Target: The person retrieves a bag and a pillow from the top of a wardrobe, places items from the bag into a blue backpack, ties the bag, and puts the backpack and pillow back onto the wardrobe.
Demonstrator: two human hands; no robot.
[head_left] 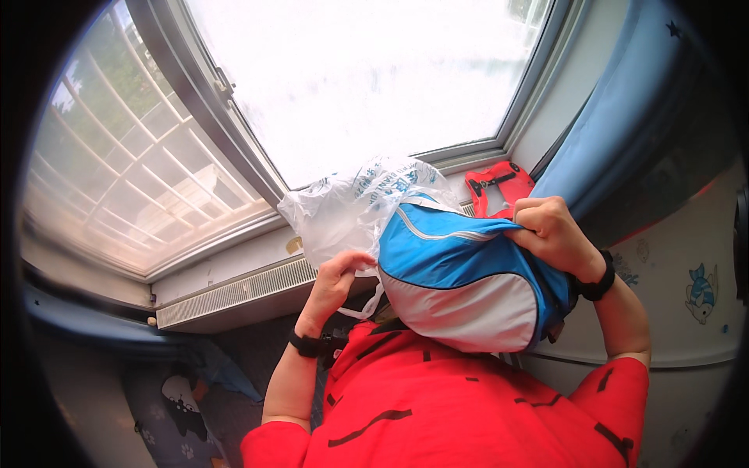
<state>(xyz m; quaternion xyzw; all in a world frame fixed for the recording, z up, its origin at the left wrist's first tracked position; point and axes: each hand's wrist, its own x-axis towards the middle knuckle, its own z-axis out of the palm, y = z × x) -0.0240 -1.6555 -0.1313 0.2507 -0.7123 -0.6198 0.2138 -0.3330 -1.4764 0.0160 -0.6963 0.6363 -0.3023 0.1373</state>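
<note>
A blue and light-grey backpack (460, 288) with a white-trimmed zipper is held up against my chest. My right hand (550, 230) is closed in a fist round the blue fabric at its upper right edge. On the left, a white translucent plastic bag (335, 210) with blue print bunches against the backpack and partly covers its top. My left hand (341, 282) pinches the plastic bag near its lower edge, beside the backpack's left side. One loop of the plastic hangs below that hand. What lies inside either bag is hidden.
Behind the bags is a window (359, 86) above a sill with a radiator grille (242, 295). A red object with black straps (499, 187) rests on the sill. Blue curtain (616, 117) and a white cabinet with fish stickers (663, 312) stand at right.
</note>
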